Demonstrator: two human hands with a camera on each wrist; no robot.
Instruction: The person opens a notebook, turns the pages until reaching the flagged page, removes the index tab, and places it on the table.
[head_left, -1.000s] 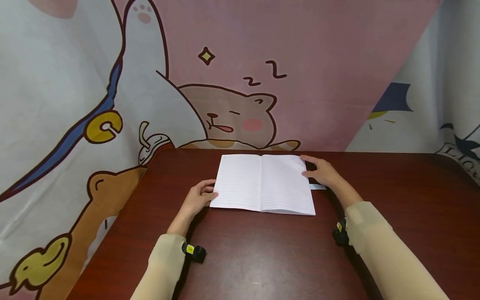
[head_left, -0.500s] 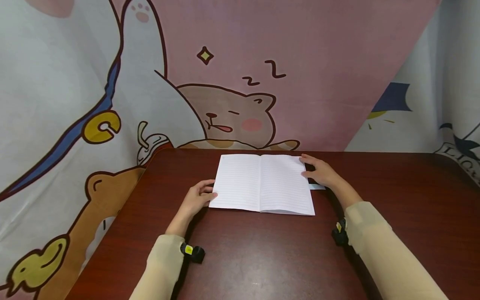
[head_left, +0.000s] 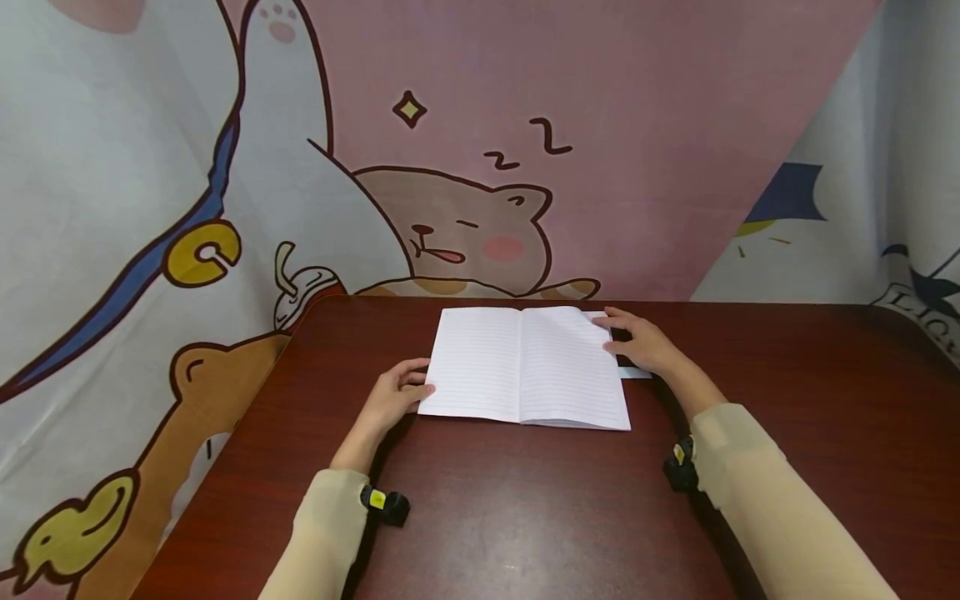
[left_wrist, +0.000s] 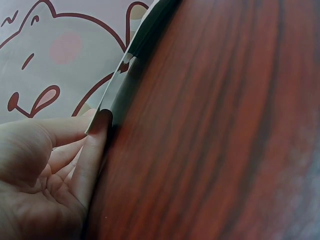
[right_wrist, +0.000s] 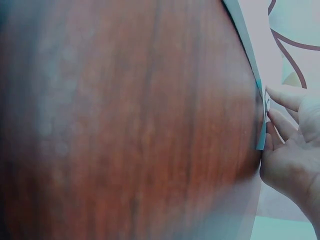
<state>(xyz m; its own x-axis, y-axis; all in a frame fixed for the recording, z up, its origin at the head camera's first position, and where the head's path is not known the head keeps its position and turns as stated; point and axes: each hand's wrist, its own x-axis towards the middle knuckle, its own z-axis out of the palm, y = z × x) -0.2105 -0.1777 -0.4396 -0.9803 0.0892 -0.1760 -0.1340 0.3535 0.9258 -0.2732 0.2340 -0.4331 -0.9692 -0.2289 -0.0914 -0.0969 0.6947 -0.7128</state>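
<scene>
A notebook (head_left: pixel 480 367) lies spread on the table, with white lined pages on both sides of its centre fold. At its left edge my left hand (head_left: pixel 386 404) grips the pages, thumb on top and fingers below, as the left wrist view also shows. My right hand (head_left: pixel 643 343) holds the right edge near the upper corner. There the top corner of the right page (head_left: pixel 573 358) bends inward, baring a strip of the sheet beneath. In the right wrist view the thumb and fingers (right_wrist: pixel 285 125) meet at the thin page edge.
A pale blue strip (head_left: pixel 636 373) sticks out from under the notebook's right side. The dark red wooden table (head_left: pixel 517 517) extends around it. Behind hangs a cartoon-printed cloth (head_left: pixel 637 150). Small black cameras (head_left: pixel 393 508) are worn on both wrists.
The upper right corner of the right page has lifted and bent leftward, with the right fingertips shifting slightly inward. My left hand stays in place.
</scene>
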